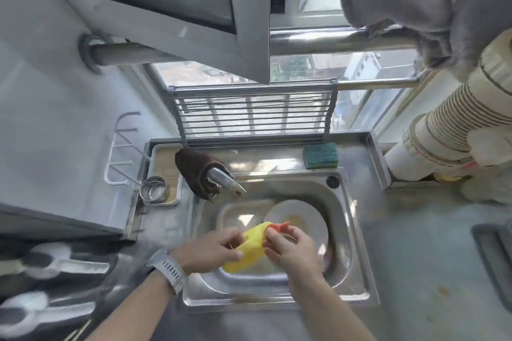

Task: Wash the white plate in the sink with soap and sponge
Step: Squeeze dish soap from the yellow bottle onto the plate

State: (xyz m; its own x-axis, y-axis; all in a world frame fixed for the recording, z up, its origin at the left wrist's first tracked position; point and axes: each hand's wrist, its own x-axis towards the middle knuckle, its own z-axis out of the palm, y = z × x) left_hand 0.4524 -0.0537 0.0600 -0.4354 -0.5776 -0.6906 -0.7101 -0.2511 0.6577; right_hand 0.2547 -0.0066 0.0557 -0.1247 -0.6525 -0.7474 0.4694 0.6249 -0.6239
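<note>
- Now, left of the white plate (299, 219), the left hand (210, 250) grips the yellow soap bottle (250, 246), its long axis angled up toward the plate.
- Over the plate's near edge, the right hand (288, 248) pinches the orange cap (278, 227); it is nearer the plate.
- Plate lies in the sink (343, 230), just beyond the cap.

The plate (310, 213) lies in the sink (346, 202), the sponge (320, 156) on its far rim, the tap (224, 178) at its far-left corner.
</note>
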